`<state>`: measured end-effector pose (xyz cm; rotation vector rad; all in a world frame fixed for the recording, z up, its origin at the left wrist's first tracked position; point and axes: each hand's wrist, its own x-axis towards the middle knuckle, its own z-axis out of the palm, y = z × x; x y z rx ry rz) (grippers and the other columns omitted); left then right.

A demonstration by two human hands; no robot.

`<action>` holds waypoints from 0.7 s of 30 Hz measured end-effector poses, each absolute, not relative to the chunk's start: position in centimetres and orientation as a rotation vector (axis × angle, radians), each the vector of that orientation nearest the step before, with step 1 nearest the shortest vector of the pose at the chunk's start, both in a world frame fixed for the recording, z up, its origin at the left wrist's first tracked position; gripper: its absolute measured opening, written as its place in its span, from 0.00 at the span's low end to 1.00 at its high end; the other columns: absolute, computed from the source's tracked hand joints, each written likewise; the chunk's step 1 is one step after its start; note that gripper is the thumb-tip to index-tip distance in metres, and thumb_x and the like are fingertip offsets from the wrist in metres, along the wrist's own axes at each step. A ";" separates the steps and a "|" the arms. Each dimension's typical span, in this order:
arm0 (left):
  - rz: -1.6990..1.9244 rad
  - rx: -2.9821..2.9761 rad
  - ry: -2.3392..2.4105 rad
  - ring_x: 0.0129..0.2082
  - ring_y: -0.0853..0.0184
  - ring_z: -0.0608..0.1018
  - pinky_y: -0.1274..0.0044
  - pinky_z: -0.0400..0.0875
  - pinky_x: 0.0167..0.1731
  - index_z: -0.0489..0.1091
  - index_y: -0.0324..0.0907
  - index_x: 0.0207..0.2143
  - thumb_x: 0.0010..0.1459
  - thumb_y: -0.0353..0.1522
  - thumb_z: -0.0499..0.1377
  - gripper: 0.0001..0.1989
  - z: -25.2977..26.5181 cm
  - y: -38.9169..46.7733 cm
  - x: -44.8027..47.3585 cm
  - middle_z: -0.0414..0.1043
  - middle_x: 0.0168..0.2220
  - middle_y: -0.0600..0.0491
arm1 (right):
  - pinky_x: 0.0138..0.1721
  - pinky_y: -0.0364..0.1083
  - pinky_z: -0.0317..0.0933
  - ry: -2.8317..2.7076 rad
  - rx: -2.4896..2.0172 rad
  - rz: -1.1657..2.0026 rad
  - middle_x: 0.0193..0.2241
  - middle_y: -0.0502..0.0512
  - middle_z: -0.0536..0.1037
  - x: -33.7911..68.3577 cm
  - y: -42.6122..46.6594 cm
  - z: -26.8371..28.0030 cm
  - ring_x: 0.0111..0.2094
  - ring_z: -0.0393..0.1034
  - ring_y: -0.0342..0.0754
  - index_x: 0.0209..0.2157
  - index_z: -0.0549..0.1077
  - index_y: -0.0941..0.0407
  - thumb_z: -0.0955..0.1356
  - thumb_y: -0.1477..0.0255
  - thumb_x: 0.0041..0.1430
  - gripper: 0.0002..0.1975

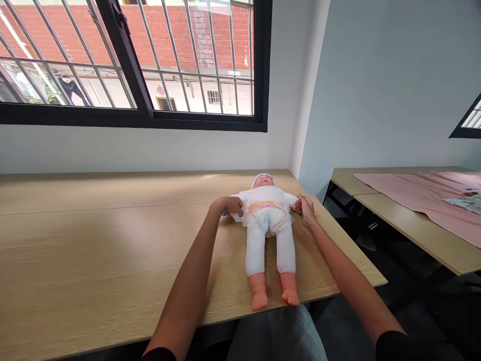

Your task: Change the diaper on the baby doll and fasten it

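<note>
A baby doll (271,196) lies on its back on the wooden table, head away from me and feet at the near edge. It wears a white cap, white clothes and a diaper (267,209) with a colourful waistband. My left hand (230,204) is beside the doll's waist, over its arm on that side, its fingers curled inward; what they grip is partly hidden. A small blue bit shows under that hand. My right hand (307,208) is closed around the doll's hand (297,205) on the other side.
The table (112,271) extends far to the left and ends just right of the doll. To the right, past a dark gap, another table (409,220) bears a pink cloth (421,193) and a patterned item (466,201). A barred window (146,120) is above.
</note>
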<state>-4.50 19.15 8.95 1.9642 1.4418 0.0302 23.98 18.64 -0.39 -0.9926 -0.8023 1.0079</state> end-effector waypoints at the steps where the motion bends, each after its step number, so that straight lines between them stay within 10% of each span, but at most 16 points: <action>1: 0.034 1.982 1.447 0.19 0.73 0.63 0.80 0.56 0.20 0.62 0.40 0.18 0.39 0.26 0.60 0.07 9.4 19.1 -4.9 0.59 0.16 0.59 | 0.18 0.42 0.61 -0.802 -0.994 1.008 0.16 0.43 0.69 23.9 18.6 -0.4 0.16 0.61 0.40 0.25 0.64 0.54 0.71 0.59 0.43 0.15; 13: 0.077 1.847 1.382 0.18 0.73 0.65 0.82 0.52 0.17 0.59 0.43 0.28 0.41 0.25 0.52 0.09 10.9 16.6 -4.6 0.62 0.18 0.59 | 0.27 0.43 0.63 -0.994 -1.016 0.714 0.21 0.45 0.69 22.7 17.3 0.8 0.23 0.63 0.42 0.28 0.65 0.53 0.69 0.59 0.48 0.14; 21: 0.160 1.892 1.317 0.13 0.77 0.56 0.83 0.44 0.14 0.62 0.42 0.31 0.44 0.26 0.53 0.09 10.5 16.9 -5.1 0.58 0.17 0.62 | 0.45 0.51 0.60 -2.098 -0.849 0.193 0.35 0.55 0.75 13.3 12.1 6.3 0.39 0.68 0.50 0.33 0.70 0.54 0.68 0.64 0.57 0.08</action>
